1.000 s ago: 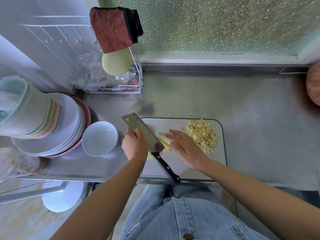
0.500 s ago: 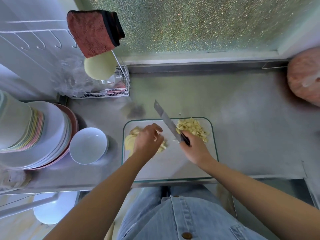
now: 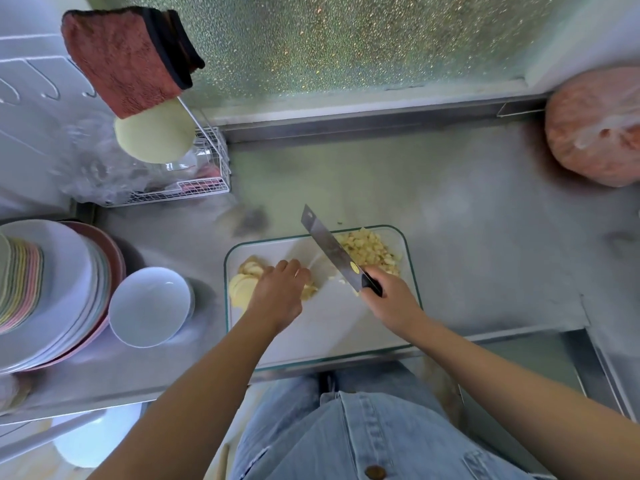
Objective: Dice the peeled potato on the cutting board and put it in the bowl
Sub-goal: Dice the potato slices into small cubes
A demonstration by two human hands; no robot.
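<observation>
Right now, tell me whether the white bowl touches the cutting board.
Apart. The head view shows bare steel counter between the white bowl and the cutting board's left edge.

Single head-worn wide-angle view, looking steeply down and forward over a grey steel counter [image 3: 450, 220]. Close enough that both bare forearms and a denim shirt front [image 3: 363, 434] fill the bottom edge. Frosted green window pane [image 3: 346, 46] across the top, beyond the counter's far edge. No second view.
</observation>
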